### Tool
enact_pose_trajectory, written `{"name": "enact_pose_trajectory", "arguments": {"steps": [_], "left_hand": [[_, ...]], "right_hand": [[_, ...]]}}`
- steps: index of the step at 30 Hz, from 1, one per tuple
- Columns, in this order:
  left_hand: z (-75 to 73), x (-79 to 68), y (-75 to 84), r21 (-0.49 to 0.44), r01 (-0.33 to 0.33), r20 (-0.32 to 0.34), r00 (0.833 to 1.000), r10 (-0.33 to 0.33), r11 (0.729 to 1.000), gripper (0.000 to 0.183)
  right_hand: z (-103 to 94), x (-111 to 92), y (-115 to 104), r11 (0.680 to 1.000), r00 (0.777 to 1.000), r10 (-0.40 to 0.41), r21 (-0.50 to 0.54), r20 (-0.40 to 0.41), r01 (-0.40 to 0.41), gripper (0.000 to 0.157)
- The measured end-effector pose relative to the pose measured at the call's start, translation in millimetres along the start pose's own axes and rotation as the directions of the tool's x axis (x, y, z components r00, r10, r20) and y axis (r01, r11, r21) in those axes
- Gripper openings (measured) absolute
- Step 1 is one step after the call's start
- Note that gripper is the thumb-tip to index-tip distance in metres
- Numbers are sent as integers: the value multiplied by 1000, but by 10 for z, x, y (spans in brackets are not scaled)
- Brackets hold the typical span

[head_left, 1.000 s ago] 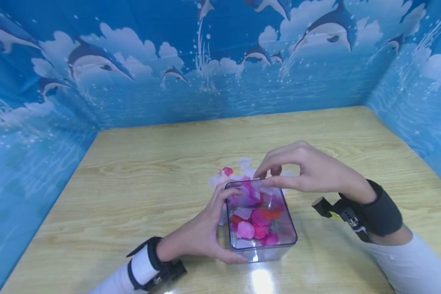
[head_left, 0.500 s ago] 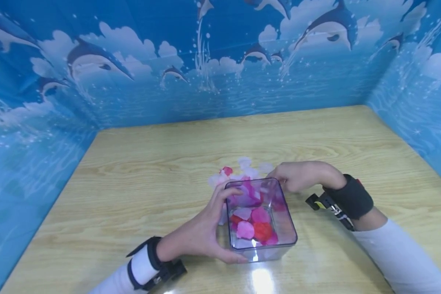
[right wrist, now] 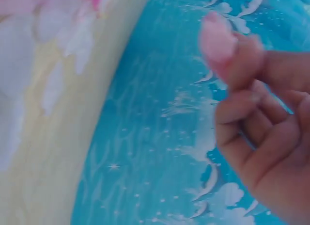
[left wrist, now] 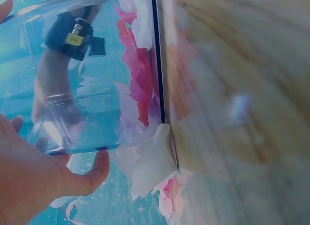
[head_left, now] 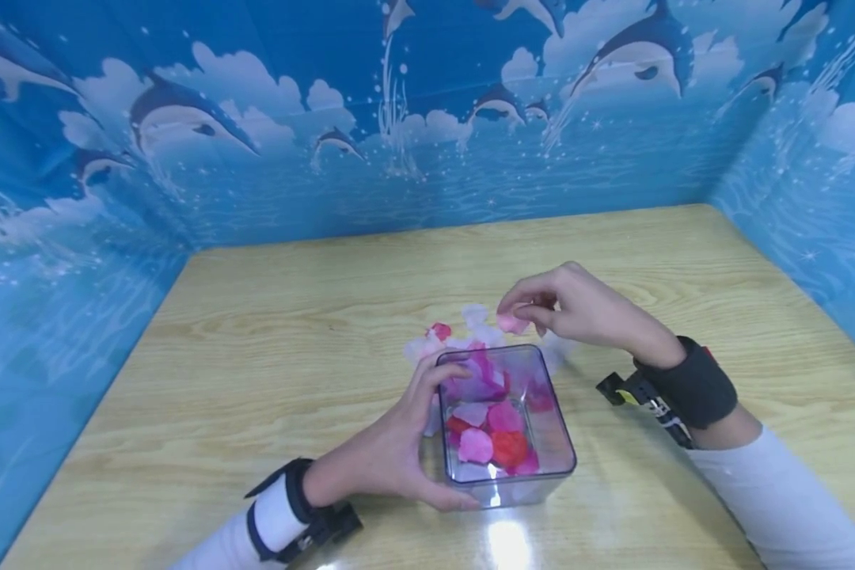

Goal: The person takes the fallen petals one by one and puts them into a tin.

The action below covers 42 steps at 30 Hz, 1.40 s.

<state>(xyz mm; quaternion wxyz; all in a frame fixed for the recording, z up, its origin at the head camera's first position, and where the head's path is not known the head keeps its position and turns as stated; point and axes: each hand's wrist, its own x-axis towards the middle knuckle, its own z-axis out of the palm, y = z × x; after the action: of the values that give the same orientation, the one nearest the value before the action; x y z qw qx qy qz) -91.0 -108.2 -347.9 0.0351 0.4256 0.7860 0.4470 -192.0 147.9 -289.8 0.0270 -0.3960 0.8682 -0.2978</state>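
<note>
A clear square plastic box [head_left: 557, 443] with a dark rim stands on the table, its top uncovered. Pink, red and pale petals [head_left: 509, 449] lie on its floor. My left hand [head_left: 392, 443] grips the box from its left side, fingers over the far part of the rim and thumb at the near side. Between thumb and fingertips, my right hand [head_left: 584, 309] pinches a light pink petal [head_left: 511, 322], just beyond the box's far edge. That pink petal [right wrist: 218, 40] also shows in the right wrist view, raised off the table.
Loose white and pink petals [head_left: 474, 315] lie on the table behind the box, some seen through its wall. A red petal [head_left: 439, 332] is among them. The wooden table [head_left: 271, 332] meets a blue dolphin-print cloth [head_left: 427, 174] at the back and sides.
From above the box my right hand went down to the petals behind it, then rose holding a light pink petal. A red petal now lies flat inside. The left hand stayed still.
</note>
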Motion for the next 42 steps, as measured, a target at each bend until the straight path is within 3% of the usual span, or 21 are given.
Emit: {"name": "enact_pose_trajectory", "arguments": {"steps": [5,9,11,16,19,23,26,27,29,32,34,37,40,42], "left_hand": [[-1,11,-6,28,-26,-12,1000,27,999,113],[0,12,-10,40,-22,-11,1000,22,999,113],[0,13,-11,49,-19,-9,1000,20,999,113],[-1,19,-14,64,-17,-6,1000,18,998,113],[0,20,-13,58,-15,-3,1000,15,998,113],[0,17,-11,33,-17,-1,1000,17,999,113],[0,7,-7,21,-11,-3,1000,11,1000,113],[1,1,-5,22,-3,-4,1000,3,1000,113],[2,-9,-1,23,11,-5,1000,-11,1000,113],[9,-23,2,16,26,-7,1000,-26,1000,113],[14,-25,1,15,23,-8,1000,-23,1000,113],[17,-28,0,23,27,-6,1000,-27,999,114],[14,-24,-1,35,30,-4,1000,-30,999,114],[13,-19,-2,40,29,-3,1000,-29,999,114]], "right_hand": [[-56,-24,-130,996,978,-94,-11,-185,93,25],[-53,-48,-224,990,959,-139,-33,-248,135,25],[-49,-60,-269,986,959,-165,-34,-230,162,25],[-37,-82,-348,976,972,-216,0,-87,217,27],[-48,-81,-348,978,976,-208,-9,-70,208,21],[-103,-79,-272,993,990,-108,-48,-94,104,8],[-131,-89,-170,993,999,52,-106,12,-50,13],[-137,-99,-138,984,990,121,-144,77,-109,15],[-125,-114,-71,951,943,252,-236,217,-200,16],[-95,-130,-13,886,828,426,-352,364,-301,27],[-74,-129,10,853,772,494,-397,401,-339,33],[-51,-122,42,829,732,533,-435,425,-351,26],[-32,-122,90,830,723,527,-452,447,-326,18],[-22,-127,113,831,717,530,-447,454,-331,20]]}}
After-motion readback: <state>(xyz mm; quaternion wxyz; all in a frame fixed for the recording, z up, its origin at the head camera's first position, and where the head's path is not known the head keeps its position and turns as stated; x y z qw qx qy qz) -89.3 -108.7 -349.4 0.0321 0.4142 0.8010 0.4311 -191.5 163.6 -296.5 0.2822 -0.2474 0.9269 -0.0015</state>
